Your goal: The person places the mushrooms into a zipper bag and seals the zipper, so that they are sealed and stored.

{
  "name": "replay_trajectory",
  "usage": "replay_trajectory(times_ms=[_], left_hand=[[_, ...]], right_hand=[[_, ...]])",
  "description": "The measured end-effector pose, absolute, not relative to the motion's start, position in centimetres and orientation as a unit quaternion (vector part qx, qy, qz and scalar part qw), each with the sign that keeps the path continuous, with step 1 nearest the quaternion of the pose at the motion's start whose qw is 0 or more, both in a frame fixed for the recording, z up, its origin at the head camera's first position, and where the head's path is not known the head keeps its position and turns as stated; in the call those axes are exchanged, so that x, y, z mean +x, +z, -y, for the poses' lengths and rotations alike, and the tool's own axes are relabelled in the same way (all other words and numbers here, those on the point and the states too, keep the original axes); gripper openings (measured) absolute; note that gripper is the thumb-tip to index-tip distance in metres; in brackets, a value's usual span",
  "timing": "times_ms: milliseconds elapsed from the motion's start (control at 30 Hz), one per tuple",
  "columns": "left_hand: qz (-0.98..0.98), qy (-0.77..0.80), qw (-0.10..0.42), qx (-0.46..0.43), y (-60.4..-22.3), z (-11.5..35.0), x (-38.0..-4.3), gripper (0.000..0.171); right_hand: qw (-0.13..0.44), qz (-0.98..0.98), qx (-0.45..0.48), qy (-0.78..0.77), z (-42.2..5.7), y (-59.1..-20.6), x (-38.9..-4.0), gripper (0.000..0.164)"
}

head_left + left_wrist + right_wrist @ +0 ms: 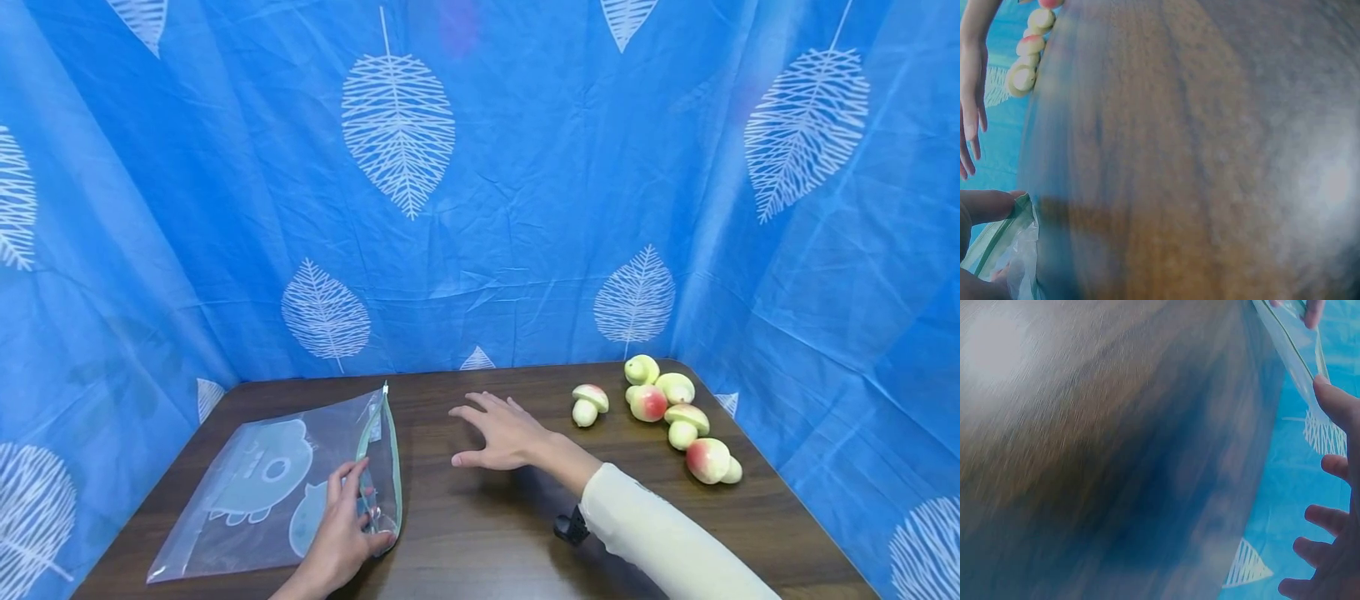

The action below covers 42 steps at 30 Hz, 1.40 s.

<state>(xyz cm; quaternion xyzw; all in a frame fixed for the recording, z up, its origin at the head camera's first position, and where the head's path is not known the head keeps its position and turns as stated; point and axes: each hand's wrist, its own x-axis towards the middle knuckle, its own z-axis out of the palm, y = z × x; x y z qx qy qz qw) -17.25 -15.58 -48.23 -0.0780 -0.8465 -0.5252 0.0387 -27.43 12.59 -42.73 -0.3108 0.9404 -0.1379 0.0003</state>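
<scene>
A clear zip bag (258, 487) with a green-edged mouth and pale cartoon prints lies on the left of the table, its mouth gaping to the right. My left hand (341, 525) grips the bag at its mouth, thumb at the near corner and fingers at the upper edge. In the left wrist view, a digit presses the green edge (1004, 234). My right hand (504, 433) hovers over the middle of the table, fingers spread and holding nothing. To its right sits a single toy mushroom (588, 405), cream with a reddish cap.
Several more toy mushrooms (686, 425) lie in a curved row along the right side of the brown wooden table (480, 550). A blue curtain (525, 208) with white leaf prints surrounds the table at the back and sides. A dark wrist device (572, 527) hangs under the right forearm.
</scene>
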Motion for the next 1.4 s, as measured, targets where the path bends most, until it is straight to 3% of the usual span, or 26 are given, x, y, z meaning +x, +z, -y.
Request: replay_trajectory(times_ms=[1067,1400], left_hand=[[0.859,-0.506,0.034,-0.074,-48.1,15.5,-17.4,0.110],[0.859,-0.506,0.033,-0.072,-48.0,15.6,-17.3,0.110]], right_hand=[[-0.057,-0.948,-0.282,-0.139,-23.3,-40.3,-25.8,0.078],[-0.047,-0.952,-0.258,-0.155,-25.8,-40.3,-24.7,0.081]])
